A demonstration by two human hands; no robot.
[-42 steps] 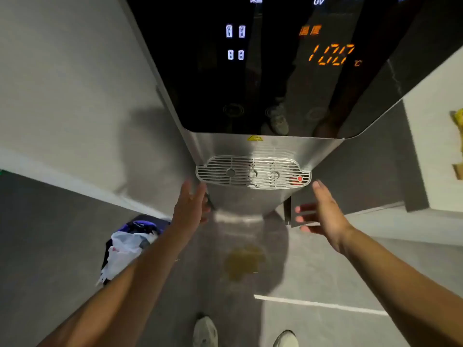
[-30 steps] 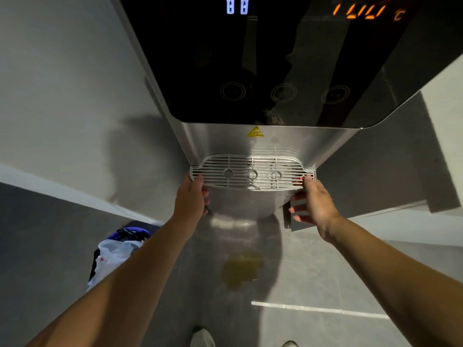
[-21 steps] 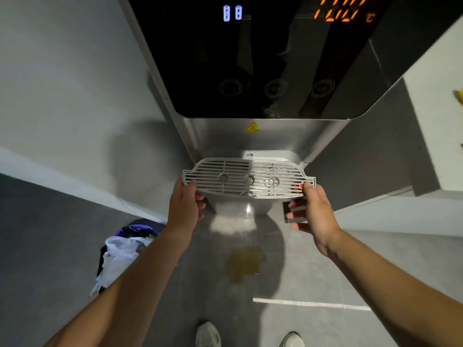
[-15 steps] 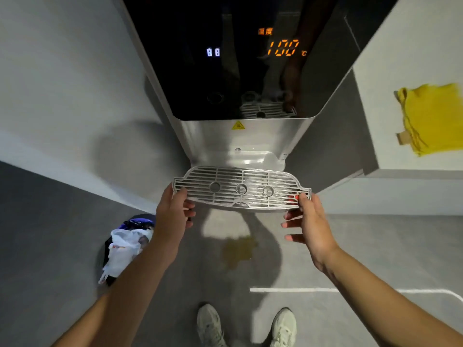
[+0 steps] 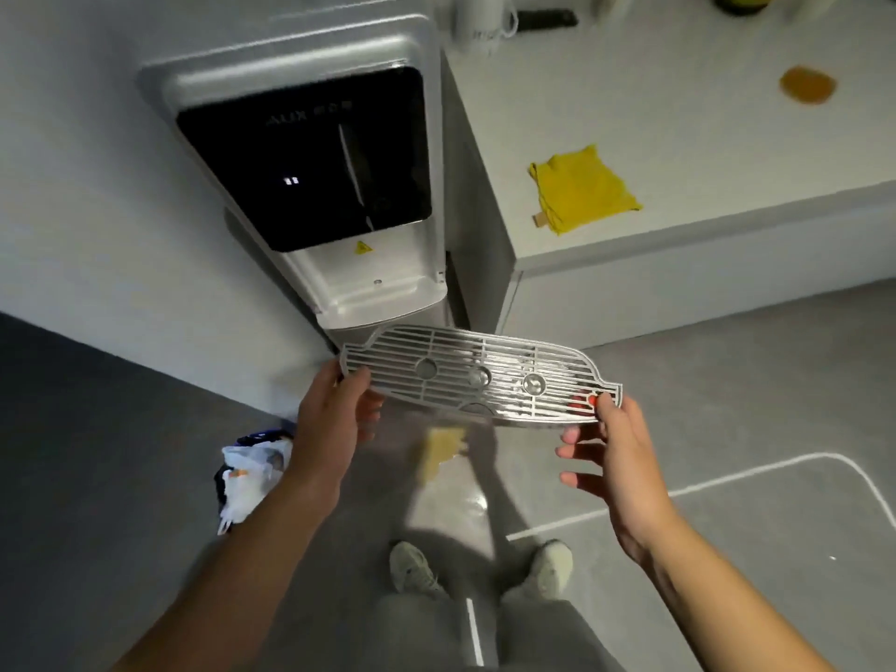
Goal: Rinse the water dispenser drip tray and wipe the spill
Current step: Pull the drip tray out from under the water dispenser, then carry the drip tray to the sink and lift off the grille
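Observation:
The silver slotted drip tray (image 5: 480,375) is out of the water dispenser (image 5: 339,186) and hangs level in front of its bare recess. My left hand (image 5: 334,409) grips the tray's left end, thumb on top. My right hand (image 5: 611,448) pinches the right end with thumb and forefinger, the other fingers spread below. A yellowish spill (image 5: 443,451) lies on the grey floor under the tray. A second amber spill (image 5: 807,84) sits on the white counter, and a yellow cloth (image 5: 582,186) lies on that counter nearer me.
The white counter (image 5: 703,152) stands right of the dispenser, with a white mug (image 5: 480,21) at its back. A bin lined with a white bag (image 5: 252,472) stands on the floor at the left. My shoes (image 5: 417,569) are below the spill. White lines mark the floor.
Both hands took hold of the tray's ends, pulled it out of the dispenser and drew it toward me. The view has pulled back and tilted, showing the whole dispenser and the counter.

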